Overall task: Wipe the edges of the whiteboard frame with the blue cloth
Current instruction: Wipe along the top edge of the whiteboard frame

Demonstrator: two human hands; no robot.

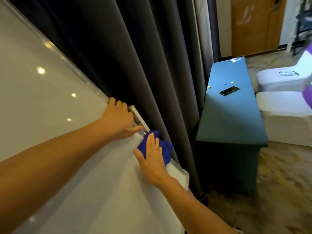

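My left hand (119,119) curls over the whiteboard frame (138,118), gripping its edge; just beside it my right hand (151,158), fingers flat and spread, presses the blue cloth (164,149) onto that frame, dark curtain (135,65) behind.

I can't see my left hand's (119,119) fingertips; they curl behind the whiteboard frame (183,173). My right hand (151,157) hides much of the blue cloth (166,148). The chairs (285,115) run off the right edge, blurred.
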